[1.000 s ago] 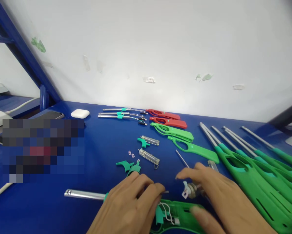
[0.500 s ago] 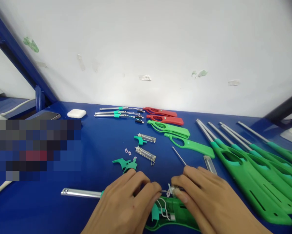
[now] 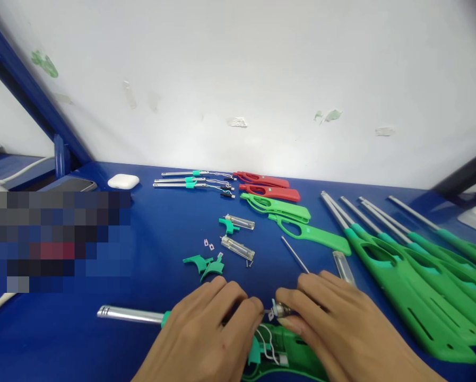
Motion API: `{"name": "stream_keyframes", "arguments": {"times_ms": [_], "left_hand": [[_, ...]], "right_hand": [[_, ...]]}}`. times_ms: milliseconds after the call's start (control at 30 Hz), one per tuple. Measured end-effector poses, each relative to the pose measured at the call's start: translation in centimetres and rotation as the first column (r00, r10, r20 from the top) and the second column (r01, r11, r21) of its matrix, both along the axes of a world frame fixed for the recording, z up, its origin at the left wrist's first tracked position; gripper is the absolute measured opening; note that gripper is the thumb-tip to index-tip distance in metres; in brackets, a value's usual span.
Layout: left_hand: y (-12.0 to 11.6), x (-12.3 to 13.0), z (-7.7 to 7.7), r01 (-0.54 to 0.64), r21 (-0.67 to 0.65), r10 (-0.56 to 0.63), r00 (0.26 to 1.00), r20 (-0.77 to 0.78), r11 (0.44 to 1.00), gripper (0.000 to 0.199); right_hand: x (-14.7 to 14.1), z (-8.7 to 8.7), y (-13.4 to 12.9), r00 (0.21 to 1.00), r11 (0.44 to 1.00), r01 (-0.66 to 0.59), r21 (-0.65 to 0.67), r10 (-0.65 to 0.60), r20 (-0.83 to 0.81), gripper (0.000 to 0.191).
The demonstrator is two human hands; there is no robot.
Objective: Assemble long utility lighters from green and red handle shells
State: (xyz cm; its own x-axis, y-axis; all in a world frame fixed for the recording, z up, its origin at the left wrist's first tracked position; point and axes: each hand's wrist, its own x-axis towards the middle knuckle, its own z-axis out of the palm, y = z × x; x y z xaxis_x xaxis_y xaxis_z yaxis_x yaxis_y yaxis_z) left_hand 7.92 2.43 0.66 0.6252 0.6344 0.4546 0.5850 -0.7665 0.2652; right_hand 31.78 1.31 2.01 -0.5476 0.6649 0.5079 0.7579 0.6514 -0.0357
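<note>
My right hand (image 3: 337, 318) is closed on a small clear fuel tank (image 3: 284, 310) that has a pale fitting at its left end. Facing it, my left hand (image 3: 214, 329) has its fingers pressed together; a thin metal piece runs from its fingertips to the fitting. Beneath both hands lies an open green lighter shell (image 3: 297, 347), with white wires (image 3: 266, 342) and a teal trigger (image 3: 255, 352) inside. A silver tube (image 3: 132, 314) extends left from under my left hand.
Beyond my hands are teal triggers (image 3: 198, 263), clear tanks (image 3: 238, 248), a thin rod (image 3: 295, 254) and light green shells (image 3: 321, 239). Red shells (image 3: 271, 192) and silver tubes (image 3: 178, 184) lie near the wall. Several green lighters (image 3: 413, 297) stretch along the right. A white case (image 3: 123, 181) sits back left.
My right hand and the clear tank have shifted slightly left toward my left hand. The camera view has moved a little. Both hands keep nearly the same grip.
</note>
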Motion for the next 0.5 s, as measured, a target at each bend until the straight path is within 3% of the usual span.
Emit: {"name": "stream_keyframes", "arguments": {"times_ms": [500], "left_hand": [[-0.2, -0.14, -0.34, 0.035, -0.013, -0.036, 0.999, -0.03, 0.999, 0.035]], "right_hand": [[0.09, 0.09, 0.08, 0.999, 0.999, -0.039, -0.012, 0.039, 0.034, 0.041]]}}
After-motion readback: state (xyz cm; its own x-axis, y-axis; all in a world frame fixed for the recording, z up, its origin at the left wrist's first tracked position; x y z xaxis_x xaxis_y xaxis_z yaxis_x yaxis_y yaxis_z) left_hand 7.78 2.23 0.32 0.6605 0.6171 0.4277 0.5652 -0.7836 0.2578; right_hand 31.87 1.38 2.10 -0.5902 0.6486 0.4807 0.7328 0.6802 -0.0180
